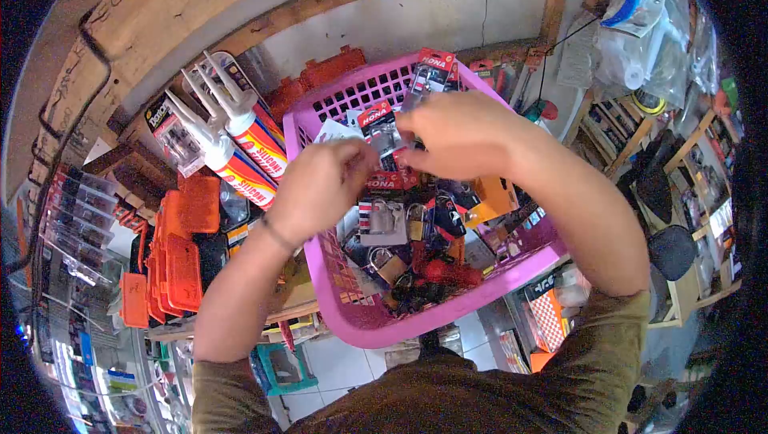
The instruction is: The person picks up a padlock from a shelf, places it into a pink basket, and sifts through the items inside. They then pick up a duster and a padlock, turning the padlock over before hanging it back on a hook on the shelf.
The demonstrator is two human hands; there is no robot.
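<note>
Pink slotted plastic basket [336, 306], heaped with carded padlocks, sits directly beneath both hands. Left hand [320, 190] and right hand [460, 134] meet over it, fingers pinched together on a red-topped blister-packed padlock [382, 132] held between them. Just left of the left hand lie white silicone sealant tubes [240, 142] and orange plastic cases [180, 254].
</note>
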